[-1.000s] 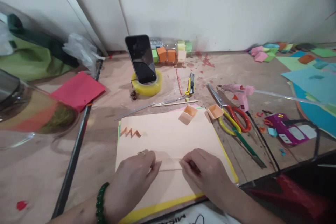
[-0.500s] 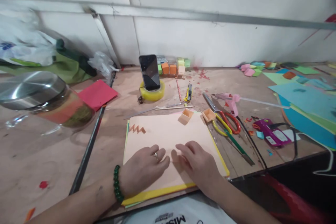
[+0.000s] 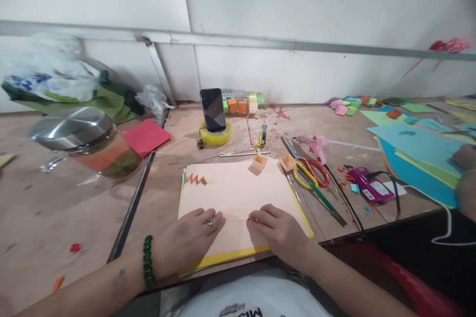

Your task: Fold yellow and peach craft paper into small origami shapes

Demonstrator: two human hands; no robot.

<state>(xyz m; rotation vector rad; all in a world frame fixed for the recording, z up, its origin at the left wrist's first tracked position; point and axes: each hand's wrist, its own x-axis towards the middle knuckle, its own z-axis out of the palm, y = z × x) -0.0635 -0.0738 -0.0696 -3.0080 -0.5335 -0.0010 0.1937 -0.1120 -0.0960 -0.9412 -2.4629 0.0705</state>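
Observation:
My left hand (image 3: 197,233), with a ring and a green bead bracelet, rests over the left front of a pale peach paper sheet (image 3: 226,190) on a stack of coloured paper. Its fingers are curled together. Opposite it, my right hand (image 3: 278,228) has thumb and fingers pinched. A faint line crosses the paper between the two hands; what the fingers hold is too small to make out. Two small peach paper boxes (image 3: 259,162) sit at the stack's far right edge. A zigzag-folded orange paper strip (image 3: 196,179) lies at its far left corner.
A phone (image 3: 213,109) leans in a yellow tape roll (image 3: 219,136). Right of the stack lie scissors (image 3: 316,173), a cutter (image 3: 262,134), a pink glue gun (image 3: 314,146) and a purple power strip (image 3: 366,185). A glass jar (image 3: 100,146) stands left. Another person's hand (image 3: 464,158) is at the right edge.
My hands have moved apart, the left one further left, with both fingertips lower on the paper. The view has shifted slightly, and another person's hand has come in at the right edge.

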